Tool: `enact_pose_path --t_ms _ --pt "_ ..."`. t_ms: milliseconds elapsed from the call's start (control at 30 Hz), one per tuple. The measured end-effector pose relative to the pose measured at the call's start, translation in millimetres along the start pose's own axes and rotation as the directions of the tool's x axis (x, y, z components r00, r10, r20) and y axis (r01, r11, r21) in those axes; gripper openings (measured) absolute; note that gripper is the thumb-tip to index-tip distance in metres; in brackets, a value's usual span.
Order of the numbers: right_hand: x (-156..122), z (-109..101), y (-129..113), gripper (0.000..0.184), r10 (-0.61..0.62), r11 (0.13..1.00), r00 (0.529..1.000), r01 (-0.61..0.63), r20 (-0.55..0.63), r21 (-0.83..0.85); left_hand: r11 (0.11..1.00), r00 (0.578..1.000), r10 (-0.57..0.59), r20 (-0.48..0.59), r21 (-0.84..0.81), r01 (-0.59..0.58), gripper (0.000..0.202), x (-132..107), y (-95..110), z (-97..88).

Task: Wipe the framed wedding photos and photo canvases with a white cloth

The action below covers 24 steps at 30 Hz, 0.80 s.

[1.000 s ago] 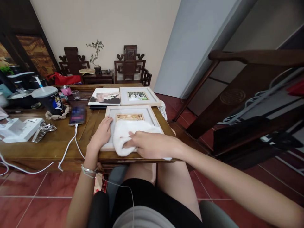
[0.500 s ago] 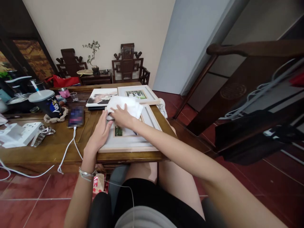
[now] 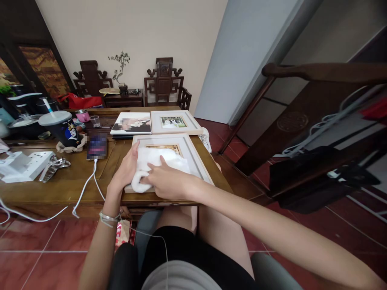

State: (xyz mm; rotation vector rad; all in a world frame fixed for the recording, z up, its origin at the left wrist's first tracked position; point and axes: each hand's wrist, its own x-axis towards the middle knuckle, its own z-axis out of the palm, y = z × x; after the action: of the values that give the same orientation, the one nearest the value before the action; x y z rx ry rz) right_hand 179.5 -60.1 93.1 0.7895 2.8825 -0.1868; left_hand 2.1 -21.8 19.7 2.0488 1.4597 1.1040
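Observation:
A white-framed picture [image 3: 193,155] lies flat at the near edge of the wooden table [image 3: 60,181]. A white cloth [image 3: 152,161] is spread over its lower left part. My right hand [image 3: 165,181] presses down on the cloth with fingers closed over it, near the frame's bottom left corner. My left hand [image 3: 127,169] rests on the frame's left edge, fingers together, touching the cloth's side. A bracelet sits on my left wrist.
Beyond the frame lie a second white-framed picture [image 3: 175,122] and a photo print [image 3: 131,123]. Left of them are a phone [image 3: 97,146] with a white cable, a dark cup with a straw [image 3: 62,127], a power strip [image 3: 22,165] and keys. A wooden chair back [image 3: 317,72] stands at right.
My right hand has drawn the cloth from the frame's far left corner back toward me to its near left corner. My left hand has stayed on the frame's left edge.

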Motion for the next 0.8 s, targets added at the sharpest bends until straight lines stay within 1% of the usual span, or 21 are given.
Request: enact_pose_path --t_ms 67,200,267,333,400,500,600,667,733,800 --pt "-13 -4 0 0.053 0.003 0.999 0.999 -0.005 0.039 0.036 0.997 1.0 -0.016 -0.004 0.074 0.017 0.066 2 -2 2.4" --pt "-45 -7 12 0.056 0.127 0.988 0.987 -0.135 0.104 0.079 0.975 0.999 0.028 0.034 0.218 -0.034 0.051 5 -8 6.1" --pt "-59 -7 21 0.055 0.198 0.976 0.972 -0.207 0.123 0.062 0.964 0.998 0.055 0.038 0.259 -0.063 0.045 6 -13 6.7" --pt "-67 -5 26 0.053 0.222 0.972 0.968 -0.229 0.116 0.049 0.961 0.997 0.074 0.023 0.266 -0.077 0.042 6 -17 6.8" --pt "-67 -4 27 0.053 0.199 0.978 0.976 -0.203 0.085 0.052 0.965 0.996 0.092 -0.003 0.248 -0.088 0.044 6 -20 6.6" --pt "-51 -2 18 0.055 0.127 0.989 0.991 -0.13 0.041 0.074 0.972 0.995 0.101 -0.024 0.216 -0.093 0.046 5 -21 5.6" --pt "-28 0 7 0.053 0.034 0.994 0.999 -0.034 0.008 0.102 0.97 0.995 0.097 -0.006 0.224 -0.093 0.045 5 -18 3.7" --pt "-21 3 4 0.055 -0.007 0.994 1.0 0.01 -0.031 0.109 0.967 0.995 0.1 0.011 0.234 -0.099 0.044 6 -16 2.7" --pt "-25 6 5 0.057 0.001 0.992 0.998 0.007 -0.06 0.123 0.964 0.994 0.109 0.021 0.242 -0.111 0.044 6 -16 2.4" --pt "-40 9 12 0.06 0.049 0.989 0.997 -0.039 -0.065 0.142 0.961 0.993 0.118 0.019 0.249 -0.119 0.044 6 -17 2.8"
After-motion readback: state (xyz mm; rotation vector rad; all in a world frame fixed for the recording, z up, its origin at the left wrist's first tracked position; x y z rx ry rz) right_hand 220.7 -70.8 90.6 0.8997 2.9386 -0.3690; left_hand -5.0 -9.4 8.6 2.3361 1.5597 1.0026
